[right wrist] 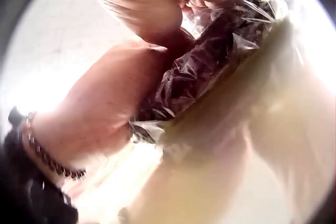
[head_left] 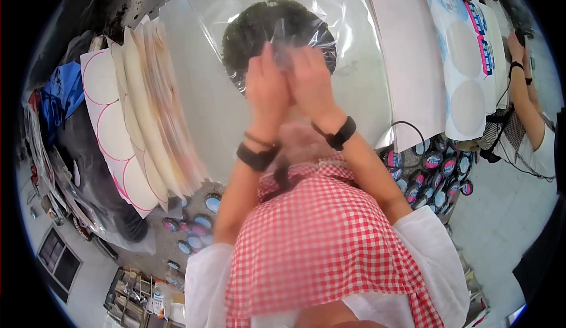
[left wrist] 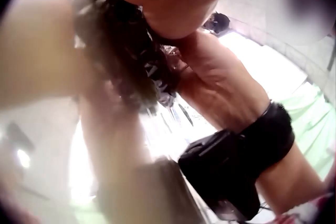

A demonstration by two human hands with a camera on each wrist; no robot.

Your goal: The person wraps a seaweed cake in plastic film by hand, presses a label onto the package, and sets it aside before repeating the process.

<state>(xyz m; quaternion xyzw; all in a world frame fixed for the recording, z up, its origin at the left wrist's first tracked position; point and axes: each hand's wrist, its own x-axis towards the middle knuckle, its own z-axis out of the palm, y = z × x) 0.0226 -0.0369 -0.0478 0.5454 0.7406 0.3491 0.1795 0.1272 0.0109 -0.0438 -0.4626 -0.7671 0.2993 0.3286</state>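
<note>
A round, flat, dark green disc [head_left: 250,27], like dried seaweed, lies on the worktop in clear plastic film [head_left: 321,39]. Over its near half, my left hand [head_left: 268,89] and my right hand [head_left: 312,80] work side by side with curled fingers, pinching up the film. Crinkled film covers the disc's edge [right wrist: 194,71] between the hands in the right wrist view. From the left wrist view, the wrapped disc [left wrist: 126,40] shows as a dark bundle beside the right hand [left wrist: 210,77]. My fingertips are partly blurred and hidden by the film.
To the left stand sheets of round white labels [head_left: 106,101]. At right lie white paper [head_left: 410,51] and a strip of round labels [head_left: 466,107]. Many small labelled discs [head_left: 436,175] are heaped below. Another person's arm [head_left: 525,92] is at far right.
</note>
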